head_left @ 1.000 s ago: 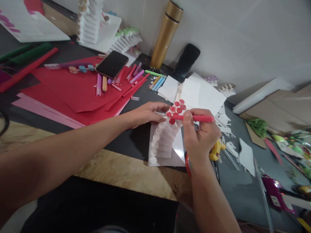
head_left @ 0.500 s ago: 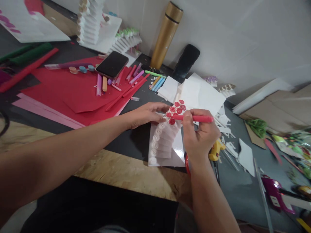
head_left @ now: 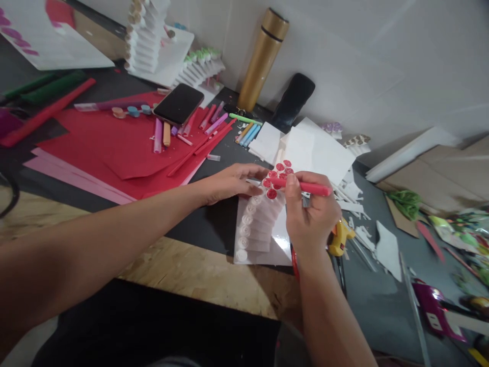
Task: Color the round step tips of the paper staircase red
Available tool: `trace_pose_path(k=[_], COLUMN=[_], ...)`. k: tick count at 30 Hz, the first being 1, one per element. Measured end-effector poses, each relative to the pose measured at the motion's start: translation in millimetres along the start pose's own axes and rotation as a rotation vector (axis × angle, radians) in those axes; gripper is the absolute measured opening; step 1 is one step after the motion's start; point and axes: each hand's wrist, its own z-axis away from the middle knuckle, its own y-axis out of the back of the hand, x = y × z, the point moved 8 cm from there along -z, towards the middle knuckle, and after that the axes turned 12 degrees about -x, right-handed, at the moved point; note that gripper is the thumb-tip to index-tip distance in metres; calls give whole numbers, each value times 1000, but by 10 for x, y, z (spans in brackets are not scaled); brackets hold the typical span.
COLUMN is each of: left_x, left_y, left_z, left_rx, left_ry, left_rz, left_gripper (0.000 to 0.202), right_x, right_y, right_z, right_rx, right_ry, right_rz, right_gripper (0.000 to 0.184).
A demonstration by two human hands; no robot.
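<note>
A white paper staircase model [head_left: 260, 224] stands on a white base in front of me, with round coils along its steps. The upper coils [head_left: 278, 173] are coloured red, the lower ones are white. My right hand [head_left: 309, 214] is closed round a red marker [head_left: 305, 187] whose tip touches the red coils. My left hand [head_left: 233, 179] rests flat against the model's upper left side, fingers stretched out, steadying it.
Red and pink paper sheets [head_left: 114, 148] lie to the left with several markers and a black phone [head_left: 178, 104]. A gold flask [head_left: 263, 58] stands by the wall. A yellow glue gun [head_left: 340, 239], white scraps and other white stair models [head_left: 153, 41] lie around.
The marker tip has shifted slightly up among the red coils. Both hands stay in nearly the same place; the view has moved a little.
</note>
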Motion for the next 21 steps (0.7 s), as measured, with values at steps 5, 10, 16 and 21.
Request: trace_pose_path(k=[5,10,16,21], left_x=[-7,-25,-14,-28], left_y=[8,21,10,18], left_z=[-7,-6,-9,-6], left_rx=[-4,7,-5,7], left_ry=[-17,-1,-18,-1], left_rz=[2,-28,-6,0], left_gripper=[49,49,47,50], right_x=[3,-10,15,-1], right_y=[-33,-43,-29,-27], right_z=[-2,-3,3,6], right_rx=[-28,-40,-17,-17], right_ry=[7,24,-6,14], right_rz=[-13,-15,-14,-4], right_gripper=[4,3,4,3])
